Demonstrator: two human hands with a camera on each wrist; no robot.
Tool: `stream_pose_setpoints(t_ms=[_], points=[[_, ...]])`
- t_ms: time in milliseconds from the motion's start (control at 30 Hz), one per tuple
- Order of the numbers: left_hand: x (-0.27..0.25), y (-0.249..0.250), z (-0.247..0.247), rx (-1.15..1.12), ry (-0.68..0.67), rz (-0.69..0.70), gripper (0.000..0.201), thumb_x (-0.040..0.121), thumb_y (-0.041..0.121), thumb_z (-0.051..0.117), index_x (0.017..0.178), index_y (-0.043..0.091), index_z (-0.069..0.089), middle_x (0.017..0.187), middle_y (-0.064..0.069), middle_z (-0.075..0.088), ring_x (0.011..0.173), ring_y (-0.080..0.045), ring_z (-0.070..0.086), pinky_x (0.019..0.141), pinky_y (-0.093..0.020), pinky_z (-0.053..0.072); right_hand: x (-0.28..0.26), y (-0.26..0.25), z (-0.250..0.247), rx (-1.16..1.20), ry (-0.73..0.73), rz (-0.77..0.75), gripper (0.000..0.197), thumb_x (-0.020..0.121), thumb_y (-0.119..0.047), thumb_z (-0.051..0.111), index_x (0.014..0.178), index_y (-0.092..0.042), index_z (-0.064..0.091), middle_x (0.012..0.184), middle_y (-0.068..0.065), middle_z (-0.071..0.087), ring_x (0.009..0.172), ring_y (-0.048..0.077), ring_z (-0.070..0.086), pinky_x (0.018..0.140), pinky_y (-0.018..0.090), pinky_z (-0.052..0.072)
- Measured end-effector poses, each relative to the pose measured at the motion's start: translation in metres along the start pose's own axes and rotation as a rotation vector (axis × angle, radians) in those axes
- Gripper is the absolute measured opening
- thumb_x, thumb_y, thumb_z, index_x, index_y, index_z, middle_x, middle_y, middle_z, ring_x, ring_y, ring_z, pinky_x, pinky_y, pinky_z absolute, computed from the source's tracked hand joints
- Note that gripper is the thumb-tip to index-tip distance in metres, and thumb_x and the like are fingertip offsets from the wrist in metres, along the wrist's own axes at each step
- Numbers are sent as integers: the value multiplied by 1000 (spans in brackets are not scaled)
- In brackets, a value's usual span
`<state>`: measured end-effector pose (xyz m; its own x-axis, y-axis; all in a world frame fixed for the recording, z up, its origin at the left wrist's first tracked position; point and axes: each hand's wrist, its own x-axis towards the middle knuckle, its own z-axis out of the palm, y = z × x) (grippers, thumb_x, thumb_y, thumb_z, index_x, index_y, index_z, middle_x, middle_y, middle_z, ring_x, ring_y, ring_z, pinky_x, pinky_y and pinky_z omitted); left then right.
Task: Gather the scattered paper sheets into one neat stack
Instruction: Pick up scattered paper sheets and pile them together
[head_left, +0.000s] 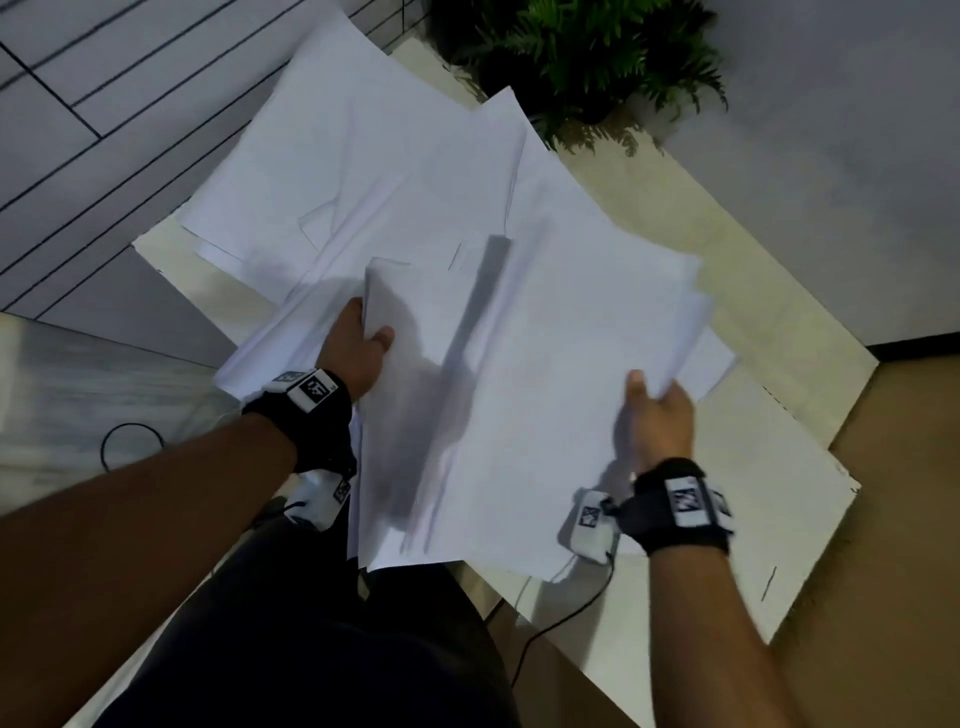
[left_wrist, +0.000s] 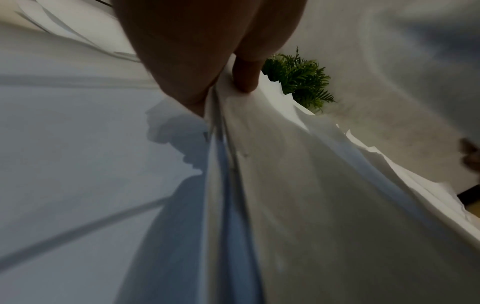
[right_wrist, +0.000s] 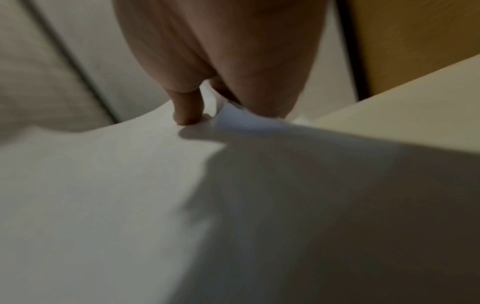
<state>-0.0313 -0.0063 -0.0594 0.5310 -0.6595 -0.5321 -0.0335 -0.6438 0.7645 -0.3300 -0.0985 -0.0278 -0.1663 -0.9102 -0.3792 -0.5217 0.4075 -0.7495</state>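
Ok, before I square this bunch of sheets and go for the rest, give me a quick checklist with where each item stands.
1. Left hand grips the held sheets at their left edge, thumb on top: ok.
2. Right hand pinches their right side: ok.
3. Held sheets' edges aligned: not ok, the right edges fan out unevenly.
4. All paper gathered: not ok, loose sheets lie overlapping on the far part of the table.
5. Loose sheets wholly on the table: not ok, some overhang its far left edge.
6. Potted fern clear of the paper: cannot tell, it stands close beside the far sheets.
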Motion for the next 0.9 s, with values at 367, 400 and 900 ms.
stream_pose_setpoints(t_ms=[367, 400, 900], points=[[-2, 8, -1, 46, -84, 81, 53, 90, 19, 59, 139, 16, 40, 134, -6, 54, 122, -24, 50, 99, -30, 38, -8, -20, 83, -262, -95, -201, 64, 81, -38, 70, 134, -13, 45, 135, 9, 44, 126, 26, 40, 105, 38, 37], [-3, 8, -1, 50, -109, 87, 56, 90, 18, 59, 141, 16, 37, 136, -6, 52, 124, -24, 49, 102, -32, 37, -5, -29, 82, -286, -46, -274, 72, 81, -39, 70, 141, -16, 37, 143, 8, 37, 131, 25, 33, 109, 38, 31], [-9, 28, 10, -85, -212, 276, 69, 80, 0, 64, 136, 29, 37, 126, 11, 44, 119, -15, 47, 97, -25, 43, -8, -59, 115, -631, -390, -724, 43, 94, -41, 49, 132, -20, 53, 126, 6, 58, 118, 25, 49, 103, 37, 31]])
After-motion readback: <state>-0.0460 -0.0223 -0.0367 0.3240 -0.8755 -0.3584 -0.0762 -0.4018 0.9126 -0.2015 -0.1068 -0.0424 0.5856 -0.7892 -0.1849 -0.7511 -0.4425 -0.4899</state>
